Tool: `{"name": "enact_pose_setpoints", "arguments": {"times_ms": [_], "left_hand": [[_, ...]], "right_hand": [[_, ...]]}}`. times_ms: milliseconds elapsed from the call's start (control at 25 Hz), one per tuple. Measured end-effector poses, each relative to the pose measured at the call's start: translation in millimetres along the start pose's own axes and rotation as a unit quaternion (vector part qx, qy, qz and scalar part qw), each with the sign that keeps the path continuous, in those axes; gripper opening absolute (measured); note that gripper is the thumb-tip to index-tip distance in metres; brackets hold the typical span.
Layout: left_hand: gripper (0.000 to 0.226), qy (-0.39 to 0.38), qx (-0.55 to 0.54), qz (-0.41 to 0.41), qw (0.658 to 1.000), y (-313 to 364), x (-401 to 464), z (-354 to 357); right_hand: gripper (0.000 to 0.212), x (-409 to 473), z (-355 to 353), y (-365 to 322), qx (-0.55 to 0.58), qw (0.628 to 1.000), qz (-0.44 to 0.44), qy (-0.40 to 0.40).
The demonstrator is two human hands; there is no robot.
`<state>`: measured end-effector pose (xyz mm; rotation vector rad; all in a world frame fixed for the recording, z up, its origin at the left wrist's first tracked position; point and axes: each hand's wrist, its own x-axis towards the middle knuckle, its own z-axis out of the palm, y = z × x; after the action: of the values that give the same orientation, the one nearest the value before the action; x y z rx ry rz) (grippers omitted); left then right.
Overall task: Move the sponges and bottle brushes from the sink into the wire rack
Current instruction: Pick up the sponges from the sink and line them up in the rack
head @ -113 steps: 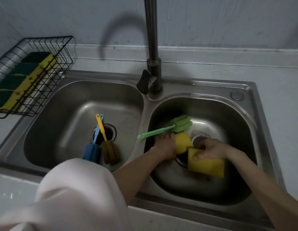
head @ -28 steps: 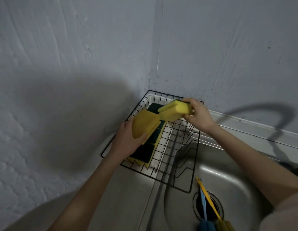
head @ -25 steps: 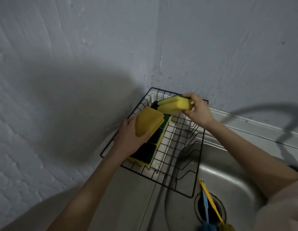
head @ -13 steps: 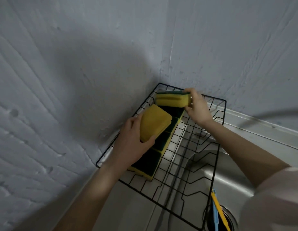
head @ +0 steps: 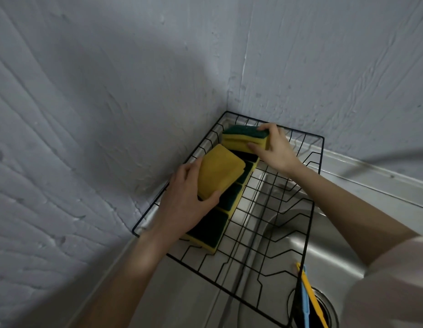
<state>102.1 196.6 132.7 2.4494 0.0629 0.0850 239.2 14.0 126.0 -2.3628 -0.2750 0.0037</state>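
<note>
Wire rack (head: 310,209) with sponges (head: 215,223) inside.

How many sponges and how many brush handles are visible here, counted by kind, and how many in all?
Yellow-and-green sponges: 6 (4 lying in the black wire rack, 1 in the left hand, 1 in the right hand)
Plastic brush handles, yellow handle and blue handle: 2
Total: 8

Steel counter (head: 182,301) bears the wire rack (head: 272,235), beside the sink (head: 324,252).
</note>
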Motion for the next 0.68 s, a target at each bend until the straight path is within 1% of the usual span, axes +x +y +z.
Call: {"name": "enact_pose_setpoints", "arguments": {"times_ms": [160, 240, 400, 560, 680], "left_hand": [[0.079, -0.004, 0.007, -0.006, 1.0, -3.8, -0.1, 0.6], [0.079, -0.006, 0.008, -0.004, 1.0, -4.5, 0.6, 1.9], [0.079, -0.01, -0.002, -0.007, 1.0, -6.2, 0.0, 3.5], [0.079, -0.008, -0.017, -0.016, 1.0, -7.9, 1.3, 4.5], [0.078, -0.011, -0.022, -0.017, 1.0, -6.7, 1.5, 5.5]], "right_hand": [[0.052, 6.1, 4.9, -4.8, 0.042, 0.998, 0.003, 0.039], [0.052, 7.3, 11.5, -4.1, 0.033, 0.999, -0.006, 0.03], [0.055, 5.5, 25.0, 5.2, -0.024, 0.999, -0.027, 0.008], [0.055, 7.7, 25.6, 6.0, -0.018, 0.999, -0.035, 0.016], [0.052, 4.9, 26.2, 6.7, -0.003, 1.0, -0.025, 0.014]]}}
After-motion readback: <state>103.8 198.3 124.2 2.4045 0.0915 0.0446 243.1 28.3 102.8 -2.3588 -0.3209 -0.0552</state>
